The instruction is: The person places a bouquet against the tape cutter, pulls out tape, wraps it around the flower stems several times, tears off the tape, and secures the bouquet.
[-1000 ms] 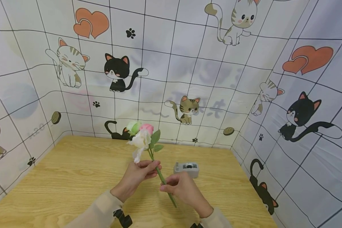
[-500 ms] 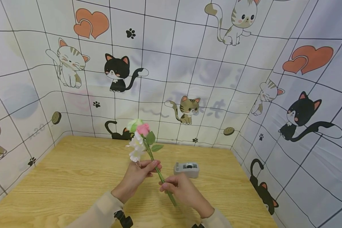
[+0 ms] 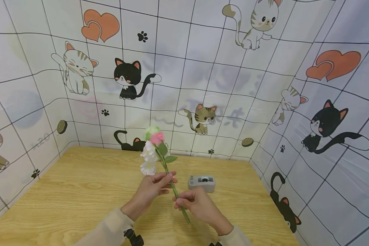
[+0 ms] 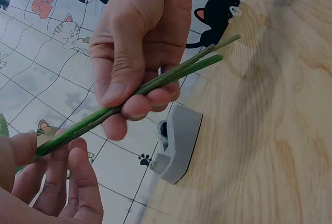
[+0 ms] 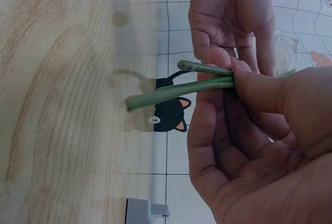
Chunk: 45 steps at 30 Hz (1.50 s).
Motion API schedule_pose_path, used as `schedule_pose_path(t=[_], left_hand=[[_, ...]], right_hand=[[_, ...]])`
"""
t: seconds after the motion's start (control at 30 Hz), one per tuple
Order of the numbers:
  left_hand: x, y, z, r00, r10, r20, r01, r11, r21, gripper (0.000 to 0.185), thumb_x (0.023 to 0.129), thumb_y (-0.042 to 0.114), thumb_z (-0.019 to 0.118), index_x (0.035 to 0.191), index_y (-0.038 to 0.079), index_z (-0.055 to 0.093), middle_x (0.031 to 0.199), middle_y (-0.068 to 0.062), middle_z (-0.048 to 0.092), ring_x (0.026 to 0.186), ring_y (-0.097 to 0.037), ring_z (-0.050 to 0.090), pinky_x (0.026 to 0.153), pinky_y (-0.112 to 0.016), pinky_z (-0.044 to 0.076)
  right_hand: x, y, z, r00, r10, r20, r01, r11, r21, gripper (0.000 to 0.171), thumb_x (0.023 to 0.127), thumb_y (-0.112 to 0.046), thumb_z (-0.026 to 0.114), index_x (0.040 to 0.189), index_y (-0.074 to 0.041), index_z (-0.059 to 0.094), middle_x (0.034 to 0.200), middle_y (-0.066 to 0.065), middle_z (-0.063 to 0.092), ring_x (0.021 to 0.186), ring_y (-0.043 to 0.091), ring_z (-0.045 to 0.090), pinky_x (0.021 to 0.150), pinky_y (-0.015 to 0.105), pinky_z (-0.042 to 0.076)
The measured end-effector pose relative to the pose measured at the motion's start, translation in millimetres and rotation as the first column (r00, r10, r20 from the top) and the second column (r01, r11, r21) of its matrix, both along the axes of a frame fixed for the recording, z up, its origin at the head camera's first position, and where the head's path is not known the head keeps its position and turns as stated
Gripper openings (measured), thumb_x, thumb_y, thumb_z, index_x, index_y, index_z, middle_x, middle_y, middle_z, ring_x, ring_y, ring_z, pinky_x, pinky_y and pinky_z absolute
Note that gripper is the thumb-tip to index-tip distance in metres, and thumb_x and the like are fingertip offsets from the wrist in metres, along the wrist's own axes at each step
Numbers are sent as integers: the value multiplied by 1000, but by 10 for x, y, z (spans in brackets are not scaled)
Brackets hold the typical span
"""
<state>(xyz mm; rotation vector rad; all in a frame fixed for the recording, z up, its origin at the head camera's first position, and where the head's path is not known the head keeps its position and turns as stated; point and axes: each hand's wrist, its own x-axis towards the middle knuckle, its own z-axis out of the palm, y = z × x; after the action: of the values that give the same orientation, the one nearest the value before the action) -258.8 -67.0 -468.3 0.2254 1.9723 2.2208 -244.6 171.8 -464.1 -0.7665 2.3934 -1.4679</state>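
Note:
A small bunch of artificial flowers (image 3: pixel 150 150), with white, pink and pale green blooms and green leaves, is held tilted above the table. My left hand (image 3: pixel 153 189) pinches the green stems (image 4: pixel 93 122) below the leaves, between thumb and fingers. Lower down, my right hand (image 3: pixel 198 203) pinches the same stems between thumb and fingers. Past the right hand the stem ends (image 5: pixel 155 97) stick out, at uneven lengths and slightly apart. Behind the right hand stands a grey tape dispenser (image 3: pixel 201 183) with a roll in it, not touched by either hand.
The wooden table (image 3: pixel 89 181) spreads under both hands. A white cloth (image 3: pixel 172 75) with a grid, cats and hearts hangs behind it and on both sides. The dispenser (image 4: pixel 179 143) also appears close beside the right hand in the left wrist view.
The blooms have turned about the stems, so the pink flower and a leaf face more forward. Both hands keep their pinch and stay nearly in place; the dispenser has not moved.

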Motion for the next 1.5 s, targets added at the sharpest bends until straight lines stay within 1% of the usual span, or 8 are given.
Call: schedule_pose_path(t=[0.13, 0.23, 0.4, 0.53, 0.7, 0.93, 1.27, 1.5], left_hand=[[14, 29, -21, 1000, 12, 8, -12, 1000, 15, 50, 120, 43, 69, 154, 8, 76, 128, -2, 88, 119, -17, 82, 102, -31, 68], [26, 31, -19, 1000, 24, 17, -25, 999, 25, 48, 120, 42, 68, 152, 7, 77, 130, -4, 88, 118, -18, 82, 102, -29, 68], [22, 27, -7, 1000, 7, 5, -7, 1000, 30, 45, 122, 38, 66, 147, 2, 78, 132, -7, 87, 118, -17, 80, 101, -27, 66], [18, 37, 6, 1000, -6, 2, 6, 1000, 30, 44, 123, 36, 63, 147, 1, 76, 133, -7, 87, 118, -13, 79, 101, -27, 65], [30, 33, -6, 1000, 6, 4, -6, 1000, 18, 42, 125, 33, 58, 147, 1, 74, 134, -8, 85, 121, -15, 78, 108, -33, 65], [32, 40, -40, 999, 30, 14, -30, 999, 15, 39, 126, 31, 58, 146, 2, 75, 133, -7, 86, 122, -14, 78, 99, -26, 64], [46, 29, -59, 999, 47, 23, -46, 999, -20, 41, 124, 34, 60, 151, 7, 76, 142, -9, 85, 126, -19, 78, 107, -38, 62], [34, 18, -93, 998, 51, 39, -50, 998, -39, 42, 123, 36, 64, 151, 8, 77, 138, -8, 87, 118, -16, 78, 105, -39, 62]], right_hand=[[4, -1, 16, 999, -18, 33, 19, 1000, -22, 23, 114, -17, 77, 120, 1, 90, 106, 12, 91, 111, 16, 87, 101, 27, 69], [2, 2, 18, 999, -20, 40, 20, 1000, -23, 23, 114, -18, 78, 121, 0, 90, 106, 13, 91, 108, 16, 87, 99, 25, 69], [-11, 23, 12, 999, -23, 34, 23, 1000, -9, 26, 113, -19, 79, 123, 3, 88, 107, 13, 91, 103, 13, 86, 92, 20, 67], [-19, 34, 15, 999, -30, 38, 31, 999, -9, 27, 112, -18, 80, 127, 4, 87, 112, 14, 91, 106, 18, 86, 93, 25, 70], [-23, 25, 11, 998, -51, 48, 52, 999, -12, 25, 112, -17, 82, 129, 1, 87, 118, 14, 90, 108, 22, 86, 92, 29, 71], [-6, 13, 7, 997, -65, 42, 66, 998, -8, 24, 110, -15, 84, 127, 1, 87, 116, 15, 90, 103, 20, 85, 86, 26, 70], [-13, 13, -8, 996, -84, 17, 83, 996, 35, 24, 109, -20, 86, 124, 0, 89, 113, 9, 91, 100, 12, 85, 85, 24, 69], [2, 33, -15, 998, -69, 9, 69, 998, 8, 23, 109, -16, 85, 123, 2, 88, 111, 14, 91, 97, 20, 86, 79, 20, 67]])
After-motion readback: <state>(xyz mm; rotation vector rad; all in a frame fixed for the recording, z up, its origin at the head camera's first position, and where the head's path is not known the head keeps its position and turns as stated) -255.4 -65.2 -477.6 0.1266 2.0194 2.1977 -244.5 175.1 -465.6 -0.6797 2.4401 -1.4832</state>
